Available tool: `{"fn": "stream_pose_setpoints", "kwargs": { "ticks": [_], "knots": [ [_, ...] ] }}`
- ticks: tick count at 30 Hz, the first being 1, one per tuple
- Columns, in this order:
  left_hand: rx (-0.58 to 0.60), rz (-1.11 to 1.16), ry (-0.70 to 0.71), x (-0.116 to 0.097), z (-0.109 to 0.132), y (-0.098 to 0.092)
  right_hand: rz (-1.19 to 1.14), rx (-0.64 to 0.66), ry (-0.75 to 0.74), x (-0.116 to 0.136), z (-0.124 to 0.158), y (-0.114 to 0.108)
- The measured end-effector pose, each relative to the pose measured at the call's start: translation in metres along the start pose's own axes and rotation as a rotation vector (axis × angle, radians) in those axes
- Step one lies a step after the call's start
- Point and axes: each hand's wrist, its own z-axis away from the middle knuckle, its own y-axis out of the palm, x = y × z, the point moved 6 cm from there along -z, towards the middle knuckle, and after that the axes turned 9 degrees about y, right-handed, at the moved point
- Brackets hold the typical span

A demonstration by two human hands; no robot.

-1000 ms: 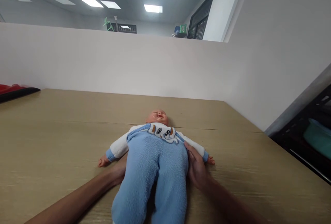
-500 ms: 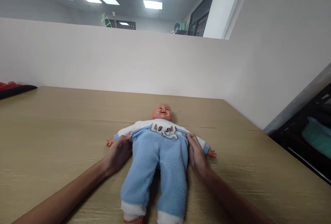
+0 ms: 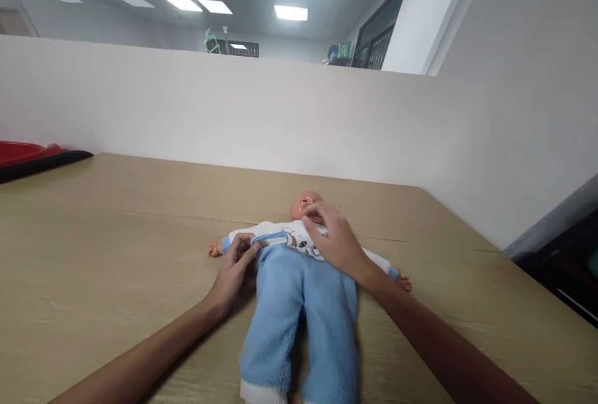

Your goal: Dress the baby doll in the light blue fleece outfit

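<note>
- A wide table [image 3: 116, 248] of pale wood-grain board fills the lower half of the view. A thin seam crosses it from 9 o'clock to 3 o'clock.
- A doll [image 3: 299, 292] in a blue fleece suit with white sleeves lies on its back near the table's middle. Its head points to 12 o'clock, its legs to 6 o'clock, and its arms spread toward 9 and 3 o'clock.
- A red tray [image 3: 28, 156] with a black rim sits at the far edge at 10 o'clock, well apart from the doll.
</note>
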Motion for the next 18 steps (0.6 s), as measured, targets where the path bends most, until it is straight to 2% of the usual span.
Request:
{"fn": "stream_pose_setpoints", "kwargs": {
  "ticks": [2,4,7,10,12,14,18],
  "knots": [
    [0.002,-0.045,0.068,-0.002,0.001,-0.003,0.131,0.311,-0.137,0.023,-0.028,0.035],
    [0.013,-0.082,0.122,-0.004,0.002,-0.004,0.364,0.612,-0.279,0.033,-0.045,0.077],
    [0.044,-0.045,0.128,-0.004,0.006,-0.002,0.488,0.795,-0.391,0.038,-0.062,0.125],
    [0.095,-0.006,0.096,-0.003,0.011,0.001,0.533,0.859,-0.478,0.042,-0.067,0.155],
    [0.118,-0.027,0.096,-0.006,0.013,0.002,0.538,0.854,-0.513,0.044,-0.069,0.158],
    [0.141,-0.045,0.105,-0.009,0.015,0.004,0.513,0.805,-0.503,0.044,-0.073,0.150],
    [0.207,-0.071,0.119,-0.017,0.020,0.008,0.429,0.650,-0.384,0.030,-0.079,0.114]
  ]
}}
